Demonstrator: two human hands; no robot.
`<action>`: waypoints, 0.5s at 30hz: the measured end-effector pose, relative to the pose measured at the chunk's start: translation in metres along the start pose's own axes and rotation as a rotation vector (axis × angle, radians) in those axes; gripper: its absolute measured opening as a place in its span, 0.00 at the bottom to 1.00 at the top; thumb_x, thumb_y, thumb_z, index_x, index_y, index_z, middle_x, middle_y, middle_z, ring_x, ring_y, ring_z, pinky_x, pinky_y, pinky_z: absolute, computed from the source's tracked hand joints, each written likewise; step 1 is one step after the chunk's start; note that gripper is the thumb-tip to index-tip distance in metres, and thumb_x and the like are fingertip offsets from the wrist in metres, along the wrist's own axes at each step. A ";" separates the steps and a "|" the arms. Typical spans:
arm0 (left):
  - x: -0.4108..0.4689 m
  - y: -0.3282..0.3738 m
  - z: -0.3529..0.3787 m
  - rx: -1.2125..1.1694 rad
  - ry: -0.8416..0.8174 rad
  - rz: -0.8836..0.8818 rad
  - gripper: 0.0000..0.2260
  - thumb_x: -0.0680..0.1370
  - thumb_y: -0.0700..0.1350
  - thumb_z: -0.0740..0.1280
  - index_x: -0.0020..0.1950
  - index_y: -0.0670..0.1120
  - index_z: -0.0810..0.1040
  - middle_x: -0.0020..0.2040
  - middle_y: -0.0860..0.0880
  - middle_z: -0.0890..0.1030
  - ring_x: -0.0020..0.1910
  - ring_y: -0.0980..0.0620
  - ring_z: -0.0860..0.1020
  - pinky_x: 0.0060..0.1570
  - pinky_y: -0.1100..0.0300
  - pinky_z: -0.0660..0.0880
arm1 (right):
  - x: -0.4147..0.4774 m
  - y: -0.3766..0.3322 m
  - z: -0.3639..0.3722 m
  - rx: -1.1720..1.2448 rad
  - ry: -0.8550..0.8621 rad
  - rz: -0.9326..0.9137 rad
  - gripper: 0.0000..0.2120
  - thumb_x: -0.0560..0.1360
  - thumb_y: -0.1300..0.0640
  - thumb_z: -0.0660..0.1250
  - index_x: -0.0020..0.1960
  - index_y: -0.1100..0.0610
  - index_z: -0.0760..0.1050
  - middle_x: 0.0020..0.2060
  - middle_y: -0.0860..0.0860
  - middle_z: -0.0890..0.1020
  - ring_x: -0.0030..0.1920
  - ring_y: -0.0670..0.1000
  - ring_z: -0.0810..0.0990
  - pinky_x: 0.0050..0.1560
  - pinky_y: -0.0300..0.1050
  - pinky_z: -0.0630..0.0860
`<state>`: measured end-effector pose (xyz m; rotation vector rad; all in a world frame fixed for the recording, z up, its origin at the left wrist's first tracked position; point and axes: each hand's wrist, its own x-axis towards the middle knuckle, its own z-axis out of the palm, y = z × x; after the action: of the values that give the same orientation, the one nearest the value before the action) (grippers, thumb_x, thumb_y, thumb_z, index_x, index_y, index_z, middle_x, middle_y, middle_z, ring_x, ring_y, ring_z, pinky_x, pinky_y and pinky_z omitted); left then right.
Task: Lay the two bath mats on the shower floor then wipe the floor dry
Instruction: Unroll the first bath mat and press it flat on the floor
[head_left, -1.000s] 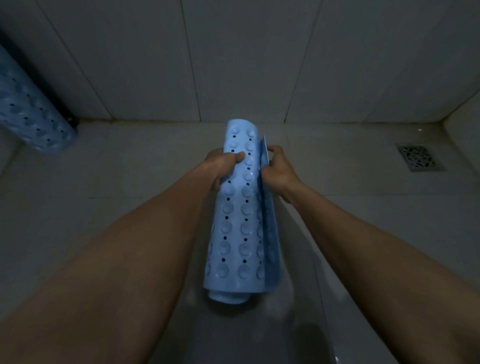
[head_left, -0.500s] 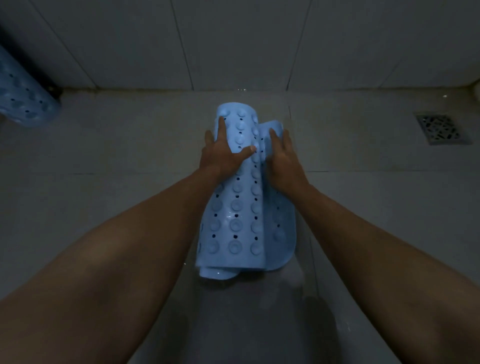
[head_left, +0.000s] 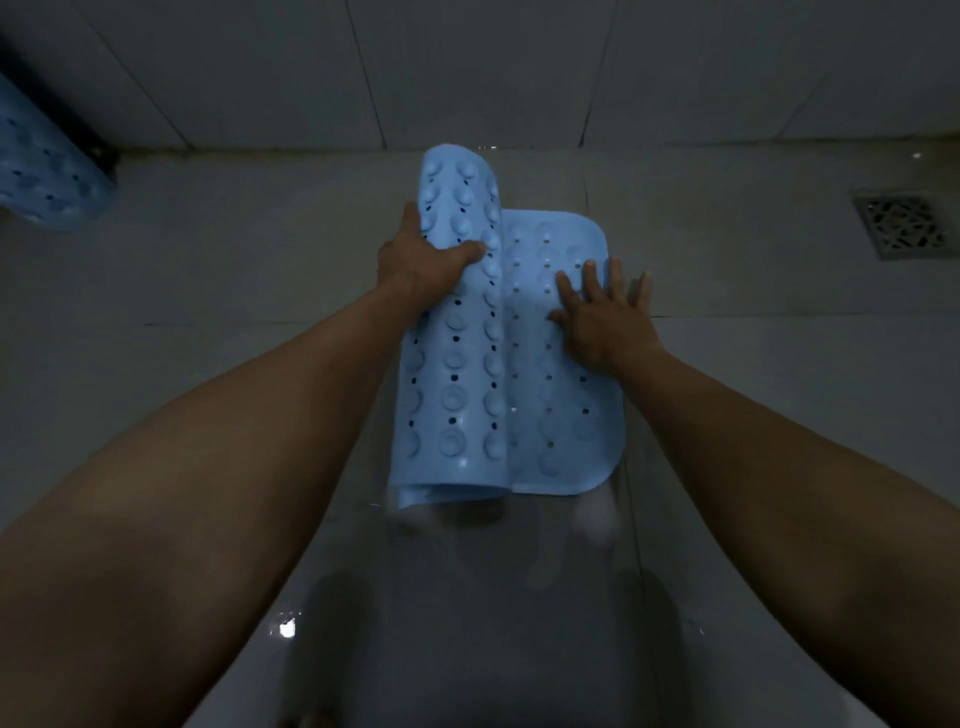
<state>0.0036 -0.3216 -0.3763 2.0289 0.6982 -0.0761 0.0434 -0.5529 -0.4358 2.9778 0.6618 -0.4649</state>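
A light blue bath mat (head_left: 550, 415) with holes and suction cups lies partly unrolled on the grey shower floor (head_left: 260, 291). Its right part is flat on the tiles; its left part is still a roll. My left hand (head_left: 421, 260) grips the roll near its far end. My right hand (head_left: 602, 317) presses flat, fingers spread, on the unrolled part. A second blue mat (head_left: 41, 176), rolled up, leans in the far left corner.
A square metal drain grate (head_left: 901, 226) sits in the floor at the far right. The tiled wall (head_left: 467, 67) runs along the back. The floor near me is wet and reflective, with a bright glint (head_left: 285, 629).
The mat has come down onto the floor and opened to the right. My right hand moved from the roll's edge to press flat on the unrolled part; my left hand keeps hold of the roll.
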 end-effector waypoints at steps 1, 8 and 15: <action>0.000 0.003 0.001 -0.021 -0.007 0.000 0.45 0.62 0.66 0.74 0.75 0.54 0.66 0.68 0.51 0.77 0.64 0.48 0.77 0.65 0.52 0.74 | 0.003 0.004 -0.004 -0.017 -0.006 0.011 0.28 0.84 0.44 0.46 0.81 0.51 0.47 0.80 0.58 0.44 0.78 0.64 0.38 0.71 0.72 0.37; -0.016 0.021 0.018 0.509 0.122 0.279 0.27 0.79 0.55 0.56 0.79 0.56 0.61 0.79 0.40 0.57 0.74 0.34 0.61 0.70 0.38 0.64 | 0.002 -0.028 -0.004 0.184 -0.006 -0.037 0.29 0.79 0.53 0.58 0.77 0.59 0.56 0.76 0.63 0.57 0.75 0.64 0.57 0.72 0.63 0.56; -0.006 -0.009 -0.008 0.602 -0.006 0.166 0.45 0.69 0.65 0.72 0.80 0.59 0.52 0.81 0.40 0.47 0.76 0.32 0.56 0.72 0.38 0.62 | -0.003 -0.015 0.002 0.173 -0.122 -0.029 0.34 0.82 0.38 0.47 0.81 0.51 0.41 0.80 0.58 0.41 0.79 0.58 0.41 0.76 0.62 0.41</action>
<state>-0.0082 -0.3143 -0.3768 2.6534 0.5374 -0.2156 0.0335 -0.5408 -0.4366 3.0699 0.6869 -0.7362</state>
